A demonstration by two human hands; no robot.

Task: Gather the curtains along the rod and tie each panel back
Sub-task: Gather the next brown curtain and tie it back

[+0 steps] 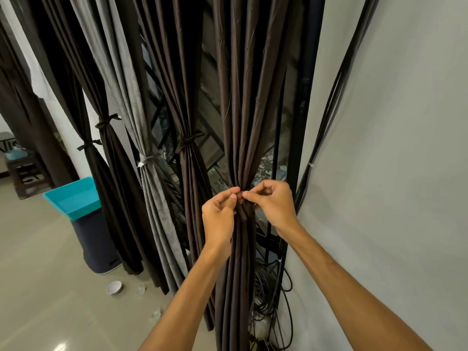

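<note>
Grey wall (392, 122) stood at three o'clock, tied panels (188, 173) toward nine. Left hand (219, 216) and right hand (273, 206) pinched the tie (244, 211) on the nearest brown panel (243, 97); the knot likely wanted cinching next.

At the centre of the frame, the tie (243, 212) round the nearest dark curtain (243, 110) is mostly covered by the pinching fingers of the left hand (219, 214) and right hand (272, 203), so its knot cannot be made out. Every curtain runs off the top edge, and both forearms are cut by the bottom edge. At lower centre, cables (266, 287) lie half hidden behind that curtain; pale scraps (141, 290) on the floor at lower left are too small to name, and dark furniture (22, 171) at far left is blurred.
</note>
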